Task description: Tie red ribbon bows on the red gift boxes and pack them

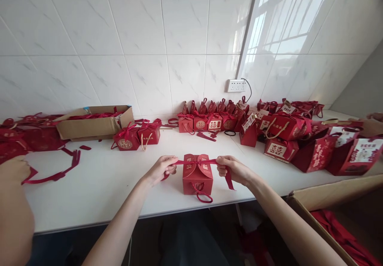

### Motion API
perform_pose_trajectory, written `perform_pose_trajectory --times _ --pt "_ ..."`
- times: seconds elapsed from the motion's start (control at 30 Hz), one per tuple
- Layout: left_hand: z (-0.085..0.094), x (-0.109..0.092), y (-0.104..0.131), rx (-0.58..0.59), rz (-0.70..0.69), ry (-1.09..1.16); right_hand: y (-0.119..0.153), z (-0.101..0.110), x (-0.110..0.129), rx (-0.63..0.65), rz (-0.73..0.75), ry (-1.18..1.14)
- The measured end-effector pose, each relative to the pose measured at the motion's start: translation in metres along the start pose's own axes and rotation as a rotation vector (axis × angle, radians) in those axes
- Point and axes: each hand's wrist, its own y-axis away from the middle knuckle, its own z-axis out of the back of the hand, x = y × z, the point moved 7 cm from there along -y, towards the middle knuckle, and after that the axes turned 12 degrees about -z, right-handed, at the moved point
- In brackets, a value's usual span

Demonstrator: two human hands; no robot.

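A red gift box point(191, 181) with gold lettering stands upright near the table's front edge, its curved top flaps folded down. A red ribbon point(212, 161) crosses its top, with a knot in the middle. My left hand point(164, 167) pinches one end of the ribbon to the left of the box. On the other side, my right hand point(233, 168) grips the opposite end, a loose tail hanging below it. The ribbon is stretched taut between both hands. A twisted red cord handle point(204, 197) droops over the box's front.
Another person's arm point(14, 202) reaches in at the left, holding red ribbon. A cardboard tray point(86, 130) sits behind. Finished-looking red boxes point(200, 123) line the wall, and more boxes point(314, 150) crowd the right. A large cardboard carton point(302, 200) stands at the lower right.
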Motion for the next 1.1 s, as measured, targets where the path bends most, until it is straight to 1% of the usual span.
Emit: perform_pose_trajectory --times 0.13,0.3,0.4,0.57,0.7,0.83,0.9,0.97,1.03,1.1 --pt "0.003 0.003 0.002 0.006 0.014 -0.026 0.005 0.008 0.000 -0.001 0.025 0.020" --pt "0.007 0.016 0.007 0.037 0.037 -0.040 0.014 0.017 -0.007 -0.071 0.050 0.063" --pt "0.009 0.024 0.008 0.060 0.049 -0.047 0.014 0.018 -0.013 -0.096 0.032 0.088" --pt "0.008 0.031 0.007 0.093 0.078 -0.052 0.011 0.017 -0.019 -0.064 -0.033 0.108" --pt "0.003 0.023 0.008 0.117 0.103 -0.059 0.016 0.007 -0.015 0.027 -0.088 0.284" --pt "-0.007 0.005 0.009 0.145 0.126 -0.062 0.020 -0.010 -0.004 0.056 -0.081 0.476" --pt "-0.010 -0.004 0.008 0.139 0.120 -0.096 0.018 -0.017 -0.001 0.059 -0.086 0.503" --pt "-0.012 -0.013 0.008 0.144 0.102 -0.184 0.016 -0.021 0.004 0.049 -0.071 0.493" --pt "-0.012 -0.020 0.008 0.162 0.085 -0.281 0.014 -0.020 0.009 0.027 -0.043 0.489" --pt "-0.011 -0.024 0.008 0.168 0.082 -0.331 0.015 -0.017 0.011 0.022 -0.050 0.503"
